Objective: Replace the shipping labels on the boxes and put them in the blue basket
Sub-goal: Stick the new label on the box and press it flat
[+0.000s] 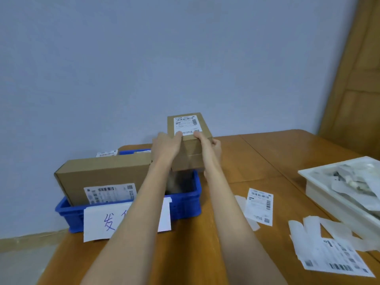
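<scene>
A small cardboard box point(190, 153) with a white shipping label point(185, 124) on top hangs above the right end of the blue basket point(185, 204). My left hand point(165, 146) grips its left side, thumb on the top edge. Its right side is held by my right hand point(211, 146), fingers curled round the far side. A longer cardboard box point(102, 173) with its own label point(111, 192) leans inside the left part of the basket. A white paper sign point(98, 221) with blue writing hangs on the basket's front.
On the wooden table point(267, 161) lie a loose label point(260, 205), peeled backing strips point(320, 229) and another printed label point(337, 258). A white tray point(329, 194) of papers stands at the right. Another label point(107, 153) shows behind the basket. The basket sits near the table's left edge.
</scene>
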The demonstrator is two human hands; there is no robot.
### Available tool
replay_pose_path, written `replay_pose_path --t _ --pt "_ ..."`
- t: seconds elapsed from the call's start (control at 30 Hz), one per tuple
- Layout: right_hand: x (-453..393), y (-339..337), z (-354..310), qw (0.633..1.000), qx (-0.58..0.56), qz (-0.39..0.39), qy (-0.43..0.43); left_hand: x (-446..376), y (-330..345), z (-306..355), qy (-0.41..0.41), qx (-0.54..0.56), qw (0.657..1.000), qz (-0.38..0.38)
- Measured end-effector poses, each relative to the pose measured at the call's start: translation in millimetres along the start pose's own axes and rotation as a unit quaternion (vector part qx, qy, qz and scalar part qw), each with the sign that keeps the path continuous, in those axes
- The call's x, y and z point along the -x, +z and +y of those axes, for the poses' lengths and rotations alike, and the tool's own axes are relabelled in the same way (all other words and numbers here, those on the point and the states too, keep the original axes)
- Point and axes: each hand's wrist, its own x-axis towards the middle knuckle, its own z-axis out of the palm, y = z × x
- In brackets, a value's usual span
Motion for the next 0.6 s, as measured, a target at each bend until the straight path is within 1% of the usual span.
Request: replay_pose_path --t 0.07,0.13,0.2,0.37,0.4,0.5,0.57,0.6 --pt "-18 15 0 1.000 0.028 -0.004 -0.003 -29 -9 8 0.021 -0.075 0.997 -0.007" --pt "-32 28 2 0.997 0.076 -0.007 0.006 -53 -17 12 0.030 -0.114 0.993 -0.010" --pt "-41 37 6 0.993 0.119 -0.008 0.004 -71 -20 9 0.023 -0.126 0.992 -0.020" --pt "-52 42 28 0.974 0.227 -0.018 0.020 -84 -19 -15 -0.027 -0.140 0.985 -0.096" --pt "-52 41 32 0.973 0.230 -0.022 0.015 -84 -19 -17 -0.032 -0.142 0.983 -0.110" --pt "-53 41 39 0.970 0.243 -0.022 0.004 -82 -19 -14 -0.039 -0.160 0.979 -0.122" --pt "-52 40 38 0.970 0.237 -0.043 0.006 -81 -17 -11 -0.043 -0.167 0.978 -0.113" --pt "-51 40 35 0.971 0.232 -0.055 0.011 -81 -13 -11 -0.044 -0.179 0.979 -0.089"
